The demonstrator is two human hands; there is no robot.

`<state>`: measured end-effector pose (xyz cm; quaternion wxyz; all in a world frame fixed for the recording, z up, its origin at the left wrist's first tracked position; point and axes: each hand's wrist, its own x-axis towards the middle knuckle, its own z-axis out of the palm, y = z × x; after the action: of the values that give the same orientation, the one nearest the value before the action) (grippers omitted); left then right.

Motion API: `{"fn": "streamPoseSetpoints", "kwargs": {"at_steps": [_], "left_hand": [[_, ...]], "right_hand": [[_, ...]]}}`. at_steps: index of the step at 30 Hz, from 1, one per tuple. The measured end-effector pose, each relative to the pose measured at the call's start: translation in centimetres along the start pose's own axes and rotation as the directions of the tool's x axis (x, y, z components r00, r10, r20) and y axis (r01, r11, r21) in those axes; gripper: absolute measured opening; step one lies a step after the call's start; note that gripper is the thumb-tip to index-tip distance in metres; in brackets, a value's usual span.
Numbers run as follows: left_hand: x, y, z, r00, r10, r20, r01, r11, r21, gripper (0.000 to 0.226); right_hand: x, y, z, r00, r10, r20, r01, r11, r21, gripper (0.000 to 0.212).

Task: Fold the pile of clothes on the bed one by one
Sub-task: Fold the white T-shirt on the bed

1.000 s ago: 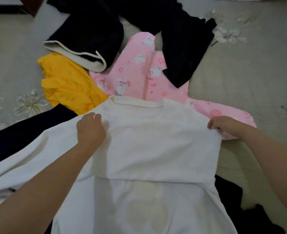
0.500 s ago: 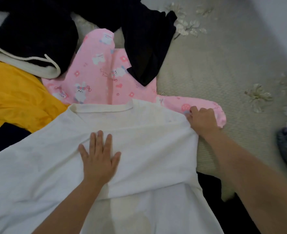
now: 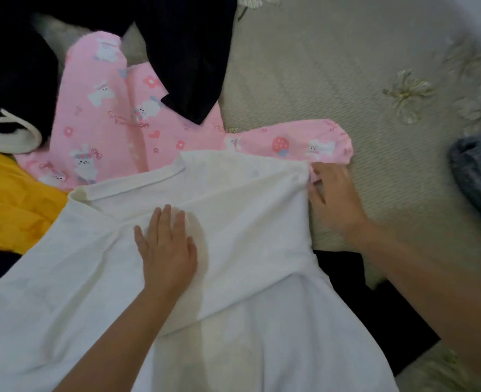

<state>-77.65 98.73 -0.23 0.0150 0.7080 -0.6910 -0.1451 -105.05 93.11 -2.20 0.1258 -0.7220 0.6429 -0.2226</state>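
A white shirt (image 3: 247,222) lies spread on the bed (image 3: 332,80), collar side away from the person. Its collar (image 3: 132,183) sits near the top left of the shirt, and the right side has been folded in, so there is a straight edge down the right.

The left hand (image 3: 167,250) lies flat on the middle of the shirt. The fingers are straight and a little apart, palm down — it presses the cloth and grips nothing.

The right hand (image 3: 334,199) is at the folded right edge of the shirt, near the top corner. Its fingers (image 3: 314,190) are loose and partly open, and the tips touch the edge. The hand is a bit blurred, so I cannot tell if it pinches the cloth or only rests on it.

Under the shirt and past it lies a pink top (image 3: 115,128) with bunnies and flowers. One pink sleeve (image 3: 304,142) sticks out to the right, just past the right hand.

A dark cloth (image 3: 188,52) lies over the top of the pink one. At the far left is another dark piece with a white hem (image 3: 10,134). Below that is a yellow cloth (image 3: 13,205), partly under the shirt's left side.

A black cloth (image 3: 355,292) peeks out from under the shirt at the lower right — the right arm crosses over it. At the right edge of the view there is a grey-blue cloth (image 3: 479,171), well apart from the shirt.

The bed cover is pale with flower shapes (image 3: 406,94) on it.
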Motion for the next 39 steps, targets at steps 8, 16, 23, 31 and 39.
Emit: {"fn": "streamPoseSetpoints", "kwargs": {"at_steps": [8,16,23,31,39], "left_hand": [[9.0,14.2,2.3,0.944,0.276,0.18,-0.262,0.96,-0.1,0.043],[13.9,19.3,4.5,0.963,0.177,0.202,-0.121,0.958,-0.259,0.033],[14.0,18.2,6.3,0.998,0.055,0.029,-0.036,0.892,-0.451,0.041],[14.5,18.1,6.4,0.99,0.142,0.01,-0.129,0.924,-0.359,0.026],[13.0,14.2,3.7,0.926,0.372,0.061,-0.368,0.927,-0.073,0.037]], "right_hand": [[-13.3,-1.9,0.4,0.861,0.292,0.416,-0.287,0.955,-0.076,0.044],[-14.1,-1.5,0.1,0.964,0.26,0.057,-0.252,0.961,-0.118,0.041],[-15.7,-0.6,1.8,0.926,0.368,-0.084,-0.376,0.915,-0.145,0.029],[-16.9,0.5,2.8,0.965,0.239,-0.107,-0.258,0.938,-0.231,0.03],[-15.8,0.7,3.5,0.955,0.275,-0.111,-0.294,0.923,-0.246,0.028]]}}
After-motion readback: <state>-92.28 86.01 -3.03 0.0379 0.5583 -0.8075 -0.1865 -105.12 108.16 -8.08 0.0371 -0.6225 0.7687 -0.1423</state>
